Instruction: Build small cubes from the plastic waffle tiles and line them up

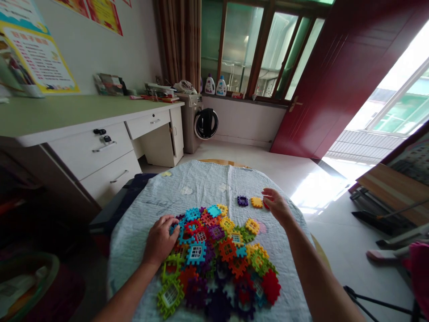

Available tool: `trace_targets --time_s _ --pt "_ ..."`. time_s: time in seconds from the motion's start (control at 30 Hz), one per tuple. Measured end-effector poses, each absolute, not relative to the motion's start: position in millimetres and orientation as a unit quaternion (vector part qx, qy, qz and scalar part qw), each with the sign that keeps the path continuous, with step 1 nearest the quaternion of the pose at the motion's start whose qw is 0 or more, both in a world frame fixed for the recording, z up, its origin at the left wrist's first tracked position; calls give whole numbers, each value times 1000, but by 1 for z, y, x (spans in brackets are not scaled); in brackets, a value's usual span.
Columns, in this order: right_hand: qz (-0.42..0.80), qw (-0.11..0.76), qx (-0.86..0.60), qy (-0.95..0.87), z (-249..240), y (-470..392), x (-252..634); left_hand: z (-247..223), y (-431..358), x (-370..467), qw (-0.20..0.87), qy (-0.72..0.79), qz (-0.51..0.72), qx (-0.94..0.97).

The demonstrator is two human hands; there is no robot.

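A heap of colourful toothed plastic tiles [214,259] lies on the cloth-covered round table [130,255]. At the heap's left edge rests my left hand [161,239], its fingertips on or beside a blue tile; whether they grip it is hidden. Beyond the heap, a purple tile [242,201] and a yellow-orange tile [256,202] lie in a row. To their right, my right hand [276,205] touches a red tile [266,204], mostly covered by its fingers.
A green-topped desk [83,112] stands at the left, with a washing machine [191,120] behind it. On the right are a red door [321,80] and a wooden-topped piece of furniture [392,192]. A basket [50,273] sits at the lower left.
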State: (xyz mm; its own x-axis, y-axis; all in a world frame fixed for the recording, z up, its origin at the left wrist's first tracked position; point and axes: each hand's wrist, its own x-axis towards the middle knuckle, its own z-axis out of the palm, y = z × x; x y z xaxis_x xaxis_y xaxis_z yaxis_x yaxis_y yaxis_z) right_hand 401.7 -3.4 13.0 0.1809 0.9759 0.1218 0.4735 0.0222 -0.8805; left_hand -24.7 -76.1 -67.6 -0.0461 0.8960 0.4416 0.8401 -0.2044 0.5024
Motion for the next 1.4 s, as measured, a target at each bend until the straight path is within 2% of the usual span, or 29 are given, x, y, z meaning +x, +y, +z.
trace_targets --time_s 0.33,0.73,1.0,1.4 --pt "316 402 -576 -638 4 -86 355 -67 -77 -24 35 630 351 692" --pt "240 273 -564 -741 -4 -97 330 -69 -75 -25 28 630 349 693" --pt "244 214 -514 -794 -14 -103 315 -67 -75 -24 32 629 344 697" --pt "224 240 -529 -783 -13 -104 308 -69 -73 -27 28 627 344 698"
